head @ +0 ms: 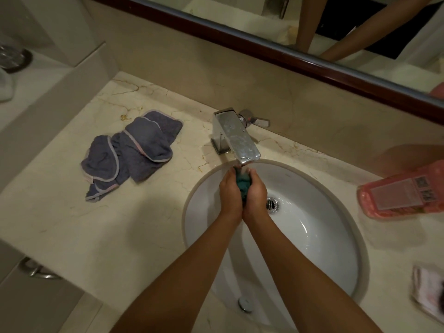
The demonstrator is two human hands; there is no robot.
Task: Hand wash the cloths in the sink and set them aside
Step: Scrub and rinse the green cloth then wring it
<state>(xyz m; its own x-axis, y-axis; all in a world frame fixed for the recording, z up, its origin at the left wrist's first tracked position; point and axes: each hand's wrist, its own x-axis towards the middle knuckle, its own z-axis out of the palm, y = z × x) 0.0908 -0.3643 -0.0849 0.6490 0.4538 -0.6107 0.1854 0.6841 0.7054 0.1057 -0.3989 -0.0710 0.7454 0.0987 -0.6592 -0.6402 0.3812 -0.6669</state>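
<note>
both my hands are over the white sink (312, 239), pressed together right under the faucet (236, 137) spout. my left hand (230, 191) and my right hand (255, 192) squeeze a bunched teal cloth (242, 186) between them, fingers curled round it, with water running onto its top. most of the cloth is hidden by my palms. the drain (272, 205) sits just right of my right hand, basin wet around it. on the marble tabletop (72, 224) to the left of the sink lies a crumpled grey cloth (131, 152) with pale edging, well apart from my hands. a pink bottle (403, 192) lies on its side on the tabletop at the right. a mirror (336, 32) runs along the back wall.
</note>
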